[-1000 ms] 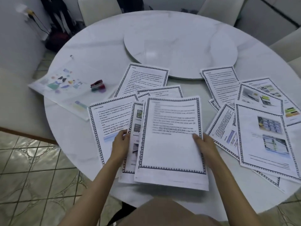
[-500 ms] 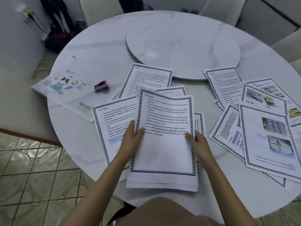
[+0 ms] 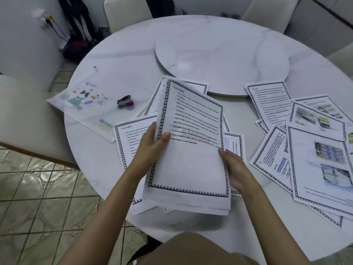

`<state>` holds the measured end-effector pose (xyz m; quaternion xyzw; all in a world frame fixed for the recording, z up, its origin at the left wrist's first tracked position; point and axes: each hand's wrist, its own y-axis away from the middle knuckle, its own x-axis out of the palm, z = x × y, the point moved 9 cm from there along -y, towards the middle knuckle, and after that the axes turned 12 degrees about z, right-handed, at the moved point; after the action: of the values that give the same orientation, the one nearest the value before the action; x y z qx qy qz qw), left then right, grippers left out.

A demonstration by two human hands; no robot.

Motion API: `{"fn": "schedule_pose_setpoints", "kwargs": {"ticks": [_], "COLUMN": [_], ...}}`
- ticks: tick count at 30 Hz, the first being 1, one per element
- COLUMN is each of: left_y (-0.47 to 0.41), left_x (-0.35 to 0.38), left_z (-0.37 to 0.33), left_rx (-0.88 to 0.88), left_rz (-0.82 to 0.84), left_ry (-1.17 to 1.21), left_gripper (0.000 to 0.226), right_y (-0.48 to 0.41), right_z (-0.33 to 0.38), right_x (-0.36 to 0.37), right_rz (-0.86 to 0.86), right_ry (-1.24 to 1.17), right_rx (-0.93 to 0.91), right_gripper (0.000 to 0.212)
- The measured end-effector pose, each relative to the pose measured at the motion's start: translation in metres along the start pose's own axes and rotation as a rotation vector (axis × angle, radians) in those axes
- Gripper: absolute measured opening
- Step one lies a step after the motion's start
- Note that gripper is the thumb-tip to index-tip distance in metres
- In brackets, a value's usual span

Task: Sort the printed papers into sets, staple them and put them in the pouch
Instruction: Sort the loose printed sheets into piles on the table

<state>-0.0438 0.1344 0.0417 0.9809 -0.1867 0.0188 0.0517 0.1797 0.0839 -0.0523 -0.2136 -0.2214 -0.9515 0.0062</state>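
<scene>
I hold a stack of bordered printed papers (image 3: pixel 188 165) lifted off the round white table (image 3: pixel 133 54). My left hand (image 3: pixel 152 142) grips the stack's left edge, thumb on top of the front sheet. My right hand (image 3: pixel 235 169) holds its right edge from the side and beneath. One text sheet (image 3: pixel 129 142) lies flat to the left of the stack. A spread of printed papers (image 3: pixel 305 150), some with pictures, covers the table's right side. The clear pouch (image 3: pixel 84 104) with cartoon prints lies at the left, and a small red stapler (image 3: pixel 125 101) sits beside it.
A round turntable (image 3: pixel 221 58) sits at the table's middle. White chairs stand at the left (image 3: pixel 24 119) and behind the table (image 3: pixel 126 12). A dark bag (image 3: pixel 78 35) and cables lean against the wall at the back left. Tiled floor shows at the lower left.
The stack has been gathered and raised, its top tilting up and back. My left hand moved from the loose sheets onto the stack's left edge. Fewer sheets lie under it.
</scene>
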Motion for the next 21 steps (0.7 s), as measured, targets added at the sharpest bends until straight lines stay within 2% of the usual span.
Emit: {"fn": "schedule_pose_setpoints", "kwargs": {"ticks": [2, 6, 9, 13, 14, 17, 21], "left_y": [0.002, 0.01, 0.026, 0.055, 0.06, 0.064, 0.059], "left_x": [-0.009, -0.036, -0.071, -0.118, -0.124, -0.131, -0.13], "left_z": [0.012, 0.049, 0.07, 0.095, 0.101, 0.11, 0.113], "left_rx": [-0.054, -0.219, -0.302, -0.405, -0.435, -0.482, -0.495], "left_rz": [-0.031, -0.136, -0.291, -0.481, -0.5, -0.529, -0.554], "left_ry": [-0.042, -0.056, -0.044, -0.067, -0.074, -0.064, -0.016], "left_gripper": [0.016, 0.018, 0.027, 0.038, 0.041, 0.049, 0.052], "right_y": [0.0, 0.005, 0.012, 0.023, 0.025, 0.028, 0.03], "right_z": [0.012, 0.043, 0.06, 0.071, 0.071, 0.073, 0.068], "right_x": [-0.005, -0.02, -0.04, -0.066, -0.072, -0.081, -0.077], "right_rz": [-0.022, -0.16, -0.25, -0.278, -0.285, -0.324, -0.332], "right_ry": [0.106, 0.49, 0.68, 0.71, 0.692, 0.661, 0.678], "right_rx": [-0.058, -0.177, -0.225, -0.241, -0.24, -0.242, -0.247], "right_gripper": [0.017, 0.014, 0.013, 0.041, 0.041, 0.016, 0.019]}}
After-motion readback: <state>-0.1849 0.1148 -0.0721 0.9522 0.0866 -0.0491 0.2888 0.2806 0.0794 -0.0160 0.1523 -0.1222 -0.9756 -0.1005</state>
